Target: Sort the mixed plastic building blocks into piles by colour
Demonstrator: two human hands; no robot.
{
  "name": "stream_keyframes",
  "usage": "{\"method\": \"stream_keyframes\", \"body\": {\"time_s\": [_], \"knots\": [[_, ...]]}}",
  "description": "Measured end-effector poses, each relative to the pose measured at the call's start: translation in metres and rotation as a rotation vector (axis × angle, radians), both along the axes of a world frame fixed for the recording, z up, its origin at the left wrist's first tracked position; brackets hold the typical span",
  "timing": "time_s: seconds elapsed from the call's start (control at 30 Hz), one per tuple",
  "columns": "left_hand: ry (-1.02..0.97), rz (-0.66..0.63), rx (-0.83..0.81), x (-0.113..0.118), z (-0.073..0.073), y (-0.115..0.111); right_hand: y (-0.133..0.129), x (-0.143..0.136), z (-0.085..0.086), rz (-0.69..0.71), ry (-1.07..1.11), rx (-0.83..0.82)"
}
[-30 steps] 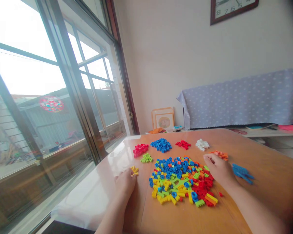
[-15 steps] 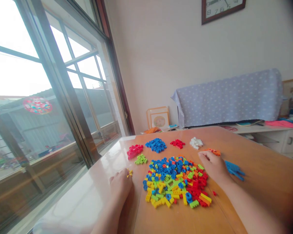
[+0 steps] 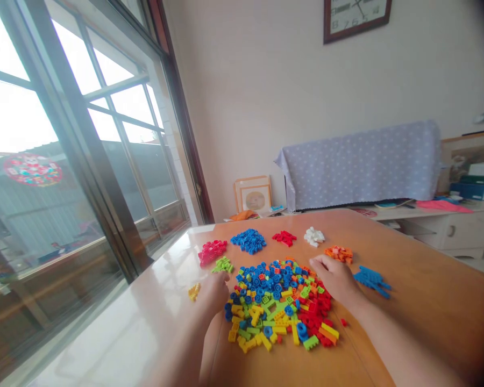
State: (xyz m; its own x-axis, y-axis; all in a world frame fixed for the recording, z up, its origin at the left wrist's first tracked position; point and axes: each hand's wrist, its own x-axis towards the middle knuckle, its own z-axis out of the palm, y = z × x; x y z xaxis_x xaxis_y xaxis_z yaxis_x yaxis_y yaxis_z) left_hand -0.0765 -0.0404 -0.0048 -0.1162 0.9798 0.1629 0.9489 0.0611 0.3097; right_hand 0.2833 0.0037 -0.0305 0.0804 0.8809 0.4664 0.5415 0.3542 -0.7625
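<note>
Bricks (image 3: 281, 323) partly sorted: eight single-colour piles (image 3: 248, 241) stand apart; a larger mixed heap (image 3: 271, 305), bright blue, yellow, green, orange and red, is left mid-table (image 3: 431, 285). Left hand (image 3: 215, 292) and right hand (image 3: 334, 275) flank it, fingers curled; whether either holds a brick cannot be told.

Beside your right hand (image 3: 334, 275), the bricks (image 3: 280, 320) look like smooth plastic. Below it, the table (image 3: 423, 301) looks glossy and wooden; beyond, the drape (image 3: 358, 166) looks cloth (matt).
</note>
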Motion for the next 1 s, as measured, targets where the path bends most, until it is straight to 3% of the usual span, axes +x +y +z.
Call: {"method": "stream_keyframes", "body": {"time_s": [0.3,0.53,0.73,1.0], "knots": [[-0.081,-0.171,-0.011,0.005,-0.010,0.011,0.003,-0.004,-0.003,0.072,-0.061,-0.004],[-0.151,-0.140,-0.025,-0.002,-0.018,0.017,-0.001,-0.004,0.001,0.070,-0.084,-0.009],[-0.202,-0.161,0.061,0.003,0.001,0.008,-0.003,-0.008,0.001,0.114,-0.091,-0.012],[-0.291,-0.241,0.105,0.049,0.025,0.016,-0.008,-0.017,-0.003,0.200,-0.085,-0.052]]}}
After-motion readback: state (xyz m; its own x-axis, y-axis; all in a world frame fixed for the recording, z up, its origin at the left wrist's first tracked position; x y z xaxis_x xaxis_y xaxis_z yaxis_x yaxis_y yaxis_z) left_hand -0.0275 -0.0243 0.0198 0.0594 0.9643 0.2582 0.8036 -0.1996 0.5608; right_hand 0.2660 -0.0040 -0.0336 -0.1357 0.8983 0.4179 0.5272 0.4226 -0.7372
